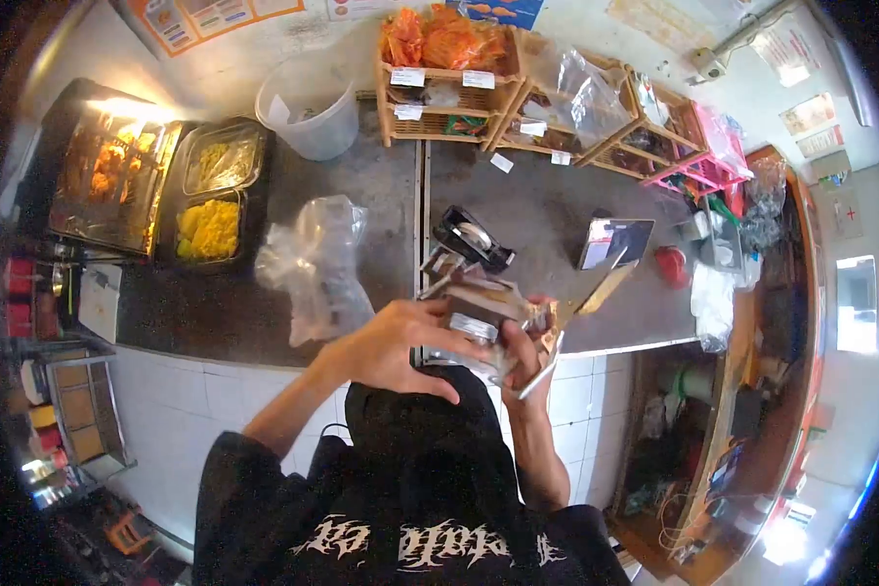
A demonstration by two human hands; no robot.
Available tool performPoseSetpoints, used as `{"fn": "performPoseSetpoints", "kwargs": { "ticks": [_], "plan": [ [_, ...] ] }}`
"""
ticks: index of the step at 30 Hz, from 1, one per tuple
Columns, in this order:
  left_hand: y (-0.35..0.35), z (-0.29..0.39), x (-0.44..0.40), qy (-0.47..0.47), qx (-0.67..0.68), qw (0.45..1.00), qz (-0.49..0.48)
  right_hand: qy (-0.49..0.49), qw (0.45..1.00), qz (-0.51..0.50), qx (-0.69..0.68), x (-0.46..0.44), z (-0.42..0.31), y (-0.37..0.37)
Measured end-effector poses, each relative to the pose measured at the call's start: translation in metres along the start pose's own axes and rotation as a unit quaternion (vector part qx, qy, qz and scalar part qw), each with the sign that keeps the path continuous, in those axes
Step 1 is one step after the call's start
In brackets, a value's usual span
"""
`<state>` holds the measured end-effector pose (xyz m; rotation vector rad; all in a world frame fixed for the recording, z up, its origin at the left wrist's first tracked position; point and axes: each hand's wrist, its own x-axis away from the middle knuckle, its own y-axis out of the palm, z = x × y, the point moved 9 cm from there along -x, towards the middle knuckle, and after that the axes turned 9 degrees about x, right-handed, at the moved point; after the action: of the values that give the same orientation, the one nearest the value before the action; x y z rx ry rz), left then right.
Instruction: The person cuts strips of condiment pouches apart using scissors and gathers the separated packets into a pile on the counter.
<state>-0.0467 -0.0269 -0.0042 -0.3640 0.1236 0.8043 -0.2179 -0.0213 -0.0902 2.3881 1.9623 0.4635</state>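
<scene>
At the counter's front edge, my left hand [397, 344] lies over a brown packet [479, 299] with a white printed label, its fingers on the packet and its thumb held apart. My right hand [525, 359] grips the packet's right side, with its thumb near the label. A long tan strip [604, 291] and a thin pale bar stick out beside my right hand; blur hides what they belong to. Just behind the packet, a black tape dispenser [474, 239] stands on the counter. A clear plastic bag [320, 264] lies to the left of my hands.
Food trays [208, 230] stand at the left, by a lit case [117, 186]. A translucent bucket [308, 107] and wooden racks [449, 107] holding bags line the back of the dark counter [557, 195]. A propped screen [615, 242] and a red object [670, 266] are at the right.
</scene>
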Motion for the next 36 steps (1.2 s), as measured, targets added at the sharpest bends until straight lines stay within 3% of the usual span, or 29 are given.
{"fn": "performPoseSetpoints", "kwargs": {
  "ticks": [1, 2, 4, 5, 8, 9, 12, 13, 17, 20, 24, 33, 36],
  "plan": [
    [0.001, 0.006, 0.001, 0.005, 0.039, 0.999, 0.018, -0.005, 0.999, 0.014, 0.028, -0.001, -0.002, 0.001],
    [0.005, -0.009, 0.011, -0.032, 0.163, 0.983, 0.078, 0.037, 0.997, -0.015, 0.061, -0.001, 0.002, 0.004],
    [0.019, -0.055, 0.037, -0.102, 0.396, 0.890, 0.200, -0.029, 0.991, -0.034, 0.123, 0.010, -0.007, 0.014],
    [0.016, -0.052, 0.039, -0.045, 0.354, 0.907, 0.222, -0.032, 0.991, -0.054, 0.119, 0.016, -0.002, 0.019],
    [0.025, -0.073, 0.052, -0.201, 0.311, 0.888, 0.273, 0.013, 0.983, -0.108, 0.148, 0.033, 0.016, 0.023],
    [0.016, -0.072, 0.052, -0.212, 0.267, 0.881, 0.329, 0.011, 0.966, -0.116, 0.231, 0.037, 0.018, 0.017],
    [-0.005, -0.068, 0.049, -0.208, 0.202, 0.904, 0.313, 0.009, 0.977, -0.159, 0.143, 0.058, 0.003, 0.012],
    [-0.015, -0.064, 0.048, -0.204, 0.176, 0.914, 0.305, -0.008, 0.962, -0.190, 0.197, 0.062, 0.006, 0.005],
    [-0.051, -0.039, 0.031, -0.163, 0.153, 0.943, 0.246, 0.134, 0.900, -0.326, 0.258, 0.091, 0.018, -0.002],
    [-0.062, -0.012, 0.005, -0.143, 0.059, 0.979, 0.135, 0.163, 0.875, -0.377, 0.256, 0.097, 0.021, 0.012],
    [-0.051, 0.008, -0.019, -0.099, 0.055, 0.993, 0.024, 0.147, 0.888, -0.372, 0.225, 0.092, -0.002, 0.036],
    [-0.044, 0.017, -0.033, -0.177, 0.038, 0.981, -0.067, 0.123, 0.894, -0.348, 0.253, 0.095, -0.001, 0.026],
    [-0.035, 0.022, -0.040, -0.132, 0.040, 0.985, -0.105, 0.128, 0.910, -0.352, 0.180, 0.094, -0.004, 0.035]
  ]
}}
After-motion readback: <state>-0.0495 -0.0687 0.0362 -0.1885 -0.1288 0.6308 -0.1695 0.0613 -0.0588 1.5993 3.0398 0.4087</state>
